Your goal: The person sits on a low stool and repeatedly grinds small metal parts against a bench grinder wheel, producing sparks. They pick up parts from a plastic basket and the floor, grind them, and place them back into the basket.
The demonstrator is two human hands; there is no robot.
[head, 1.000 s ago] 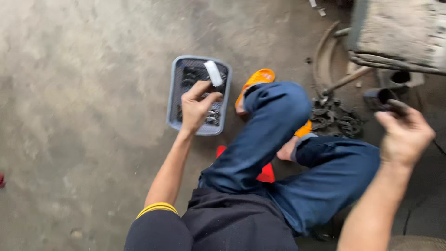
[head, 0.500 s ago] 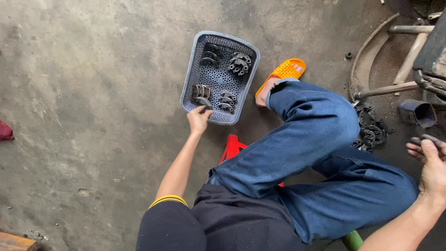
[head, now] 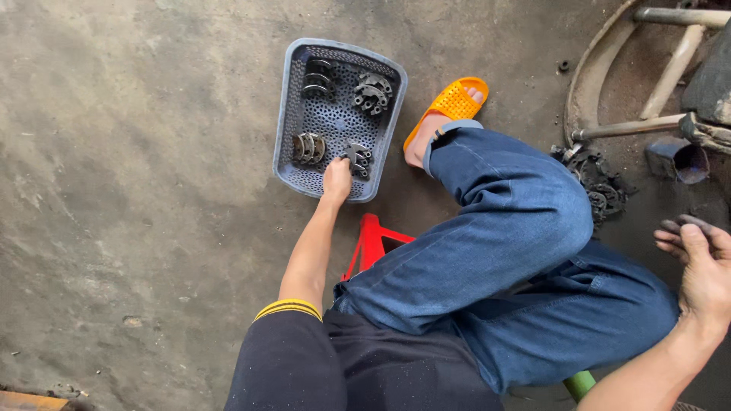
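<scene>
1. Your left hand (head: 336, 180) rests curled on the near rim of the grey basket (head: 288, 114), touching a metal part (head: 356, 158); four part clusters lie inside.
2. Your right hand (head: 704, 266) hangs loosely open, holding nothing, near the greasy pile (head: 598, 183) not yet sorted.
3. Bare floor (head: 129, 190) lies left of your left hand.

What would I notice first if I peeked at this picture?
Probably the bright orange plastic slipper on the person's foot, beside the grey perforated plastic basket on the concrete floor. The left hand reaches into that basket, touching dark curved metal parts. The greasy right hand hovers at the right edge.
</scene>
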